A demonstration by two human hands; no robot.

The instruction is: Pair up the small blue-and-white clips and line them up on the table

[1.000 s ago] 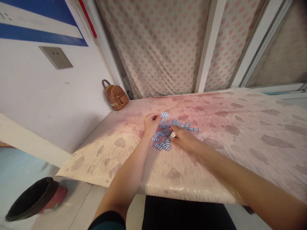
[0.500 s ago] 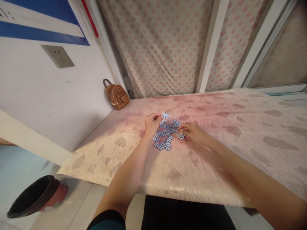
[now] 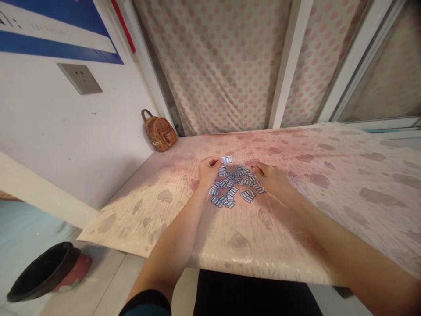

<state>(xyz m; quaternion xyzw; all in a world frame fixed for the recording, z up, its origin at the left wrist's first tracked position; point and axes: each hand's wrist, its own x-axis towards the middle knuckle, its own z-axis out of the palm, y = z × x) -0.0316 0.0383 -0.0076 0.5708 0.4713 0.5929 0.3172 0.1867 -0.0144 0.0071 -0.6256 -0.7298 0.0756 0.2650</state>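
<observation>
A loose pile of small white pieces with blue borders [image 3: 232, 181], like little labels or cards in strips, lies spread on the patterned tablecloth. At its far left, the fingertips of my left hand [image 3: 209, 172] are closed on a white-and-blue strip [image 3: 226, 159], which pokes out to the right. My right hand [image 3: 267, 176] is over the right edge of the pile, with thumb and fingers pinched together; whatever may be between them is too small to make out. Close below it, a separate small cluster of strips [image 3: 247, 195] rests on the cloth.
A brown mini backpack [image 3: 161, 133] stands at the table's far left corner against the wall. Polka-dot curtains [image 3: 226, 66] hang behind the table [image 3: 329, 210]. On the floor at the left is a dark-lined bin [image 3: 49, 272]. A wall socket [image 3: 80, 79] is above.
My right hand has moved a little up and to the right, off the small cluster of strips, which now lies uncovered. My left hand stays in place with its strip.
</observation>
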